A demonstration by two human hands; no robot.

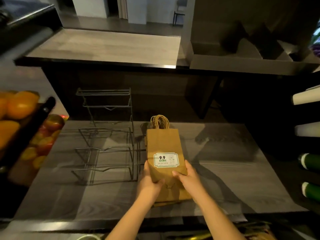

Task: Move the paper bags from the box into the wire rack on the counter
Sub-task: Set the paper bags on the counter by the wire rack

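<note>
Both the left hand and the right hand pinch the near end of a flat stack of brown paper bags lying on the desk. The wire rack, at about nine o'clock of the stack, holds nothing. I judge the loading not yet begun; the box is out of view.

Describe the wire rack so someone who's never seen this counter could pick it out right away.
Start at the grey counter below the raised ledge. The wire rack stands on its left half, between the fruit at the left edge and the paper bags held in both hands. It is the only see-through thing there: thin dark wire bent into stepped slots, all empty.
</note>
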